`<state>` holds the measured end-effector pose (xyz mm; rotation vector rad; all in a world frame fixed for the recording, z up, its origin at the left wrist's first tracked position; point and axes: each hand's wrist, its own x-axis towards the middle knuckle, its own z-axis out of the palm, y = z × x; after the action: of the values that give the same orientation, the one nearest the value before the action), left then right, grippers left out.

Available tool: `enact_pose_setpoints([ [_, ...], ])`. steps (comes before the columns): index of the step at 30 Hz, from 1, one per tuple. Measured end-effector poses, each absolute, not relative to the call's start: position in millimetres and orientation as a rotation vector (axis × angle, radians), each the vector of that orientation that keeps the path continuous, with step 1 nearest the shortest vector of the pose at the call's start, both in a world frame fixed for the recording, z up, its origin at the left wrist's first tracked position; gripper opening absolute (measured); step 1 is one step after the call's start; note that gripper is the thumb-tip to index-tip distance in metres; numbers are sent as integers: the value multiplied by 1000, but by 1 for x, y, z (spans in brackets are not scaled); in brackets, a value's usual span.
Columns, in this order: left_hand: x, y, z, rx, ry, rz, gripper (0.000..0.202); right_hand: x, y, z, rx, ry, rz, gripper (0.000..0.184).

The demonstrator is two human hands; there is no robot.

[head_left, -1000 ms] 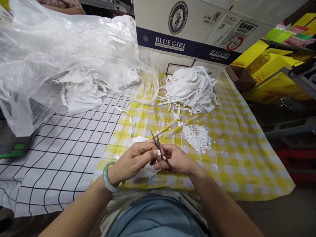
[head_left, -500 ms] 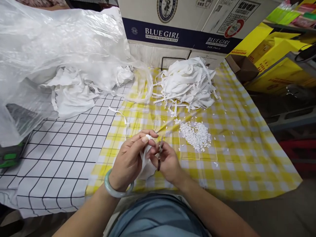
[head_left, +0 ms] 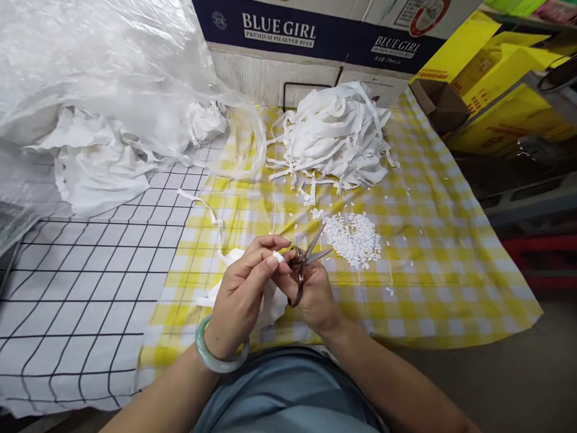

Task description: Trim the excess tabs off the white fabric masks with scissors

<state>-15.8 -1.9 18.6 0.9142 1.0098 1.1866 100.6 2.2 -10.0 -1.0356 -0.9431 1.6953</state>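
My left hand [head_left: 246,285], with a pale green bangle [head_left: 219,355] at the wrist, pinches the end of a white fabric strip [head_left: 270,300] between thumb and fingers. My right hand [head_left: 311,294] grips small thread snips [head_left: 304,261], whose blades are spread and point up and to the right beside the pinched strip end. Both hands hover over the near edge of the yellow checked cloth [head_left: 428,252]. Just beyond the blades lies a small heap of white cut bits [head_left: 354,237]. Farther back sits a pile of white strips [head_left: 333,135].
A large clear plastic bag [head_left: 103,78] with white fabric pieces [head_left: 97,162] lies at the left on a black-and-white grid cloth [head_left: 81,294]. A "Blue Girl" cardboard box [head_left: 315,42] stands behind. Yellow boxes [head_left: 500,90] are at the right.
The snips turned from pointing up and left to pointing up and right, with blades now spread. My left hand shifted its pinch on the strip. The camera tilted down.
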Motion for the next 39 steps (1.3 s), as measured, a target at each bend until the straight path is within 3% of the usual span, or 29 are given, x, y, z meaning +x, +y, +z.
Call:
enact_pose_setpoints([
  [5, -18, 1, 12, 878, 1073, 1186, 29, 109, -3, -17, -1085, -1094, 1786, 33],
  [10, -14, -1, 4, 1093, 1223, 1180, 27, 153, 11, -3, -1453, -1825, 1043, 40],
  [15, -7, -4, 1, 1158, 1162, 1157, 29, 166, 15, 1, -1437, -2171, 770, 45],
  [39, 0, 0, -5, 1274, 1062, 1144, 31, 170, 21, 4, -1351, -2241, 773, 46],
])
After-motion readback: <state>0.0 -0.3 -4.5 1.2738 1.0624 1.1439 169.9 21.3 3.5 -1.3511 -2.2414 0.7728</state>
